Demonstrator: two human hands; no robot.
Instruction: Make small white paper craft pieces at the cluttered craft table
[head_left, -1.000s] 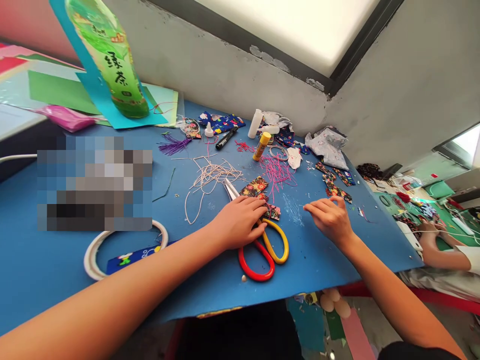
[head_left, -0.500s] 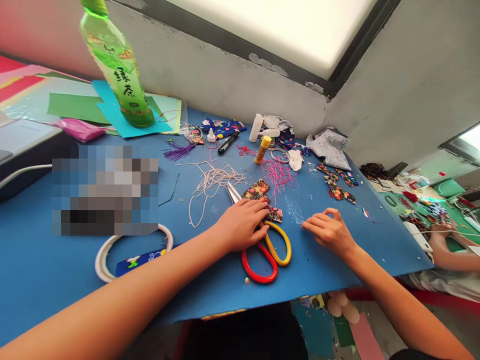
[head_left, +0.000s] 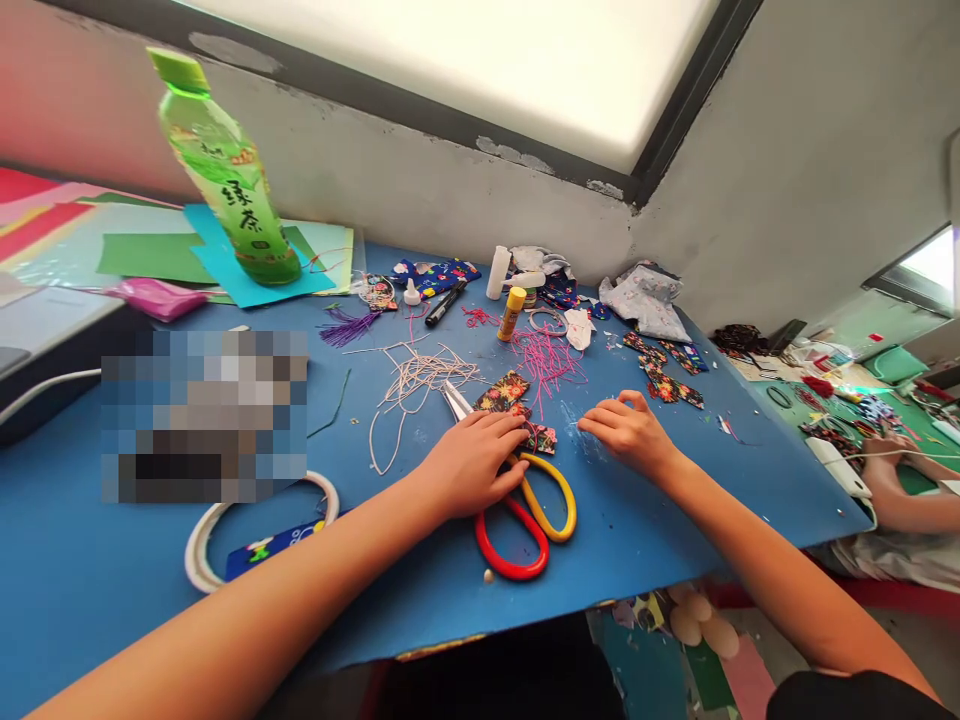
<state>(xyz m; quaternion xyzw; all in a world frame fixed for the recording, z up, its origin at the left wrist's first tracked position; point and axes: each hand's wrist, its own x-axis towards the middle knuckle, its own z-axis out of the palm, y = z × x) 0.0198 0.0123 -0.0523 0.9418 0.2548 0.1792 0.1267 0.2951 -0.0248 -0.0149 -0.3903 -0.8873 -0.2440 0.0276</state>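
My left hand [head_left: 476, 465] lies with its fingers stretched out over a dark floral fabric piece [head_left: 510, 391] and the scissors [head_left: 512, 573], whose handles are red and yellow. The blades point away, partly hidden under the hand. To the right of it, just above the table, my right hand [head_left: 630, 435] has its thumb and fingertips pinched together. A tiny pale bit shows at those fingertips, too small to name. Beyond the left hand lies a tangle of beige cord [head_left: 431, 372]. Pink cords [head_left: 547, 362] are heaped beyond the fabric.
On the blue table [head_left: 420, 605] stand a glue stick [head_left: 511, 315] and a green tea bottle [head_left: 244, 205]. A marker [head_left: 445, 304], more floral scraps [head_left: 667, 378] and a white ring [head_left: 199, 545] lie about. A person's arms [head_left: 904, 480] show at another table on the right.
My right hand has moved left, closer to the scissors' yellow handle, still pinched. The left hand keeps its place on the fabric and scissors. The whole view has shifted slightly.
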